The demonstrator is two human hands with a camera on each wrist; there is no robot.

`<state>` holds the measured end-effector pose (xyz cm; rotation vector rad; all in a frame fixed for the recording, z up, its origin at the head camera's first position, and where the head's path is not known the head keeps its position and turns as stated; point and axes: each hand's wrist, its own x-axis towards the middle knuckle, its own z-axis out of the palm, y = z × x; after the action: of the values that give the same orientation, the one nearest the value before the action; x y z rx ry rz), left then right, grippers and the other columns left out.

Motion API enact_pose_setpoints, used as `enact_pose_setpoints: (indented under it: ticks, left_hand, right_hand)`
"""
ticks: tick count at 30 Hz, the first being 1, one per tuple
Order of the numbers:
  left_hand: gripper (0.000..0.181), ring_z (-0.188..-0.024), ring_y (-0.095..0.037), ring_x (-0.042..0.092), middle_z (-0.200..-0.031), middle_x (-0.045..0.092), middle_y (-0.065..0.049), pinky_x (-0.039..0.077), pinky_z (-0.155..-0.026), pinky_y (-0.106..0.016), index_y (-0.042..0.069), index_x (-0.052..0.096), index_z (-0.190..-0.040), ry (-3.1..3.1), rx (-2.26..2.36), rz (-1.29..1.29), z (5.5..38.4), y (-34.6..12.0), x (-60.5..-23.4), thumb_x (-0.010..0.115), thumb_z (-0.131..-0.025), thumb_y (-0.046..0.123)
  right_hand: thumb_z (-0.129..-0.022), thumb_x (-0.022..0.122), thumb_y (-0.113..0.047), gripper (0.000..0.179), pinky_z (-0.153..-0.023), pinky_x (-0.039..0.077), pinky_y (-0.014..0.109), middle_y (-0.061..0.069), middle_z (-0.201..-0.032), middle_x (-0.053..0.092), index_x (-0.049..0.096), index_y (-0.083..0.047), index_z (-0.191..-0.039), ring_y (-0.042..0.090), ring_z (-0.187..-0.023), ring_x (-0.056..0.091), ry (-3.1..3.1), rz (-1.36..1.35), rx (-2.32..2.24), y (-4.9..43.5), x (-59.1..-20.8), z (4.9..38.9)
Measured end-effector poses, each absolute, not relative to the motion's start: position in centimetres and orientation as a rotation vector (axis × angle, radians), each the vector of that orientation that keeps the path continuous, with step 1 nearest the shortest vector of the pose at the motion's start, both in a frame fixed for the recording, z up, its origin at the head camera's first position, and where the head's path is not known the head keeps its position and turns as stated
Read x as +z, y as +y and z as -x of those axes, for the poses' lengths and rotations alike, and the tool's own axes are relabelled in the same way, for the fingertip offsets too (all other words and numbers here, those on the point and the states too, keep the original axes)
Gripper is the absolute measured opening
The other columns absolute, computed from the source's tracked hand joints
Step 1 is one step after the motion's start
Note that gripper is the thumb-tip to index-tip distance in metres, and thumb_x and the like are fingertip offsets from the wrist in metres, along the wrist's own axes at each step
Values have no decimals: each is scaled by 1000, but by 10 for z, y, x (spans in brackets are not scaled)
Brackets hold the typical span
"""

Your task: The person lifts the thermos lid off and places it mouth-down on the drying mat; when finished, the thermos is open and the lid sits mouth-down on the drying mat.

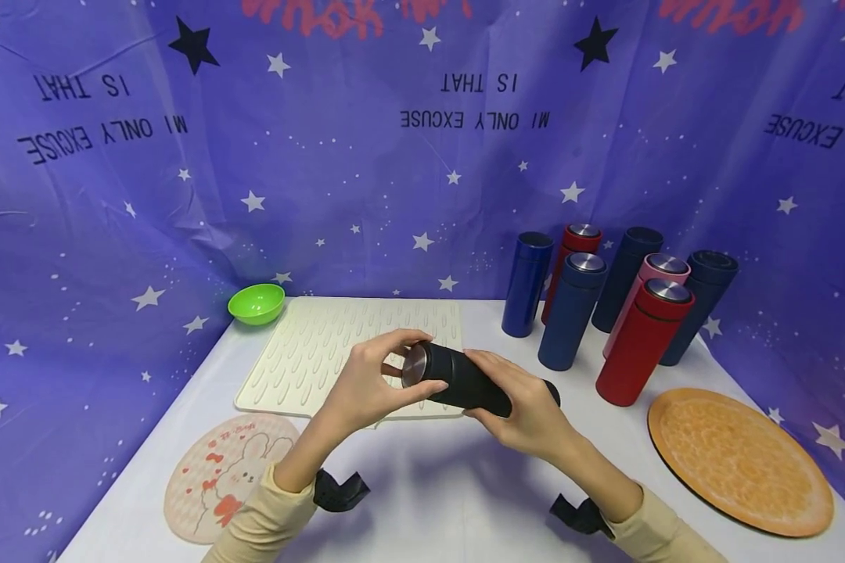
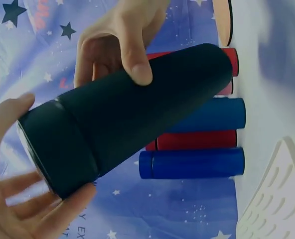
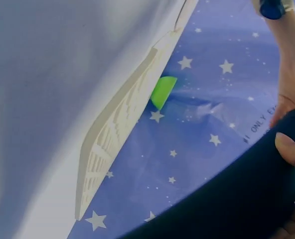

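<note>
A black thermos bottle [image 1: 475, 381] with a brushed steel cap top [image 1: 415, 366] is held tilted above the table, its cap end toward the left. My left hand [image 1: 375, 381] pinches the cap between thumb and fingers. Around the body, my right hand [image 1: 531, 408] grips with its thumb below and fingers over the top. In the left wrist view the thermos bottle [image 2: 122, 117] shows a seam below the cap, which looks closed. The right wrist view shows the dark bottle body [image 3: 222, 204] close up, and part of it lies out of frame.
Several upright thermos bottles, including a red bottle [image 1: 641, 348] and a blue bottle [image 1: 570, 317], stand back right. A cream drying mat [image 1: 303, 352] lies behind my left hand, beside a green bowl [image 1: 257, 305]. A rabbit placemat [image 1: 211, 477] and an orange round mat [image 1: 739, 461] flank my arms.
</note>
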<state>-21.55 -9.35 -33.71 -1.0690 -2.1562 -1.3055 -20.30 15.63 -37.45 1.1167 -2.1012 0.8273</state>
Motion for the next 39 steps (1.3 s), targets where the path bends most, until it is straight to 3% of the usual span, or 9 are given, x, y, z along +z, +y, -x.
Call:
enact_pose_setpoints:
  ticks: [4,8,11,19,22,28,31,36,39]
  left_hand:
    - [55,-110,-13,57,-123,61,0,54,-84,-27,18,62,-124,-2178,-1179,1274,217,-98,-334,84,-75,28]
    - [60,-122,-16,52,-131,56,3,44,-102,-34,17,61,-128,-2161,-1084,1442,219,-103,-333,86,-73,21]
    - [64,-123,-16,51,-132,55,3,44,-101,-33,16,61,-128,-2147,-1116,1506,221,-106,-333,87,-70,17]
    - [63,-110,-18,59,-123,63,-1,57,-79,-30,11,62,-126,-2146,-1308,1478,220,-106,-334,88,-69,13]
    - [61,-103,-14,62,-119,65,2,57,-75,-27,14,63,-125,-2200,-1334,1365,218,-104,-335,88,-69,16]
    - [49,-77,-8,66,-95,69,4,57,-62,-21,20,65,-117,-2315,-1338,982,219,-94,-342,84,-74,34]
    - [51,-82,-8,66,-102,67,3,57,-66,-22,19,62,-121,-2325,-1347,980,220,-91,-344,82,-76,36]
    - [63,-107,-14,59,-124,60,-1,55,-81,-26,13,56,-130,-2231,-1256,1265,222,-93,-343,85,-75,24]
    - [63,-117,-22,56,-127,58,-8,51,-93,-32,6,58,-127,-2165,-1180,1420,217,-94,-334,86,-72,12]
  right_hand:
    - [-69,87,-14,77,-101,46,39,9,-131,59,53,-5,-137,26,-120,56,-2187,-1131,859,159,-371,203]
    - [-67,89,-14,76,-94,50,39,4,-129,61,55,-9,-135,21,-116,59,-2272,-1132,949,163,-367,203]
    - [-66,90,-14,76,-89,53,36,0,-126,62,57,-12,-134,19,-110,62,-2296,-1146,1041,167,-365,205]
    - [-67,90,-16,75,-89,53,37,5,-123,64,57,-7,-133,21,-110,62,-2263,-1186,1023,166,-369,207]
    - [-65,90,-14,76,-93,51,40,7,-125,63,57,-6,-133,24,-113,61,-2233,-1161,960,164,-372,206]
    - [-64,89,-10,79,-96,48,45,14,-129,60,54,-1,-135,30,-117,58,-2122,-1102,721,161,-378,208]
    - [-63,89,-8,79,-97,48,46,15,-129,60,54,1,-134,32,-117,58,-2091,-1102,693,162,-376,209]
    - [-65,90,-13,78,-98,48,41,9,-129,61,56,-4,-134,25,-117,58,-2197,-1132,824,167,-372,210]
    - [-65,91,-17,77,-91,52,39,3,-126,62,57,-10,-134,20,-111,62,-2294,-1160,945,173,-368,211]
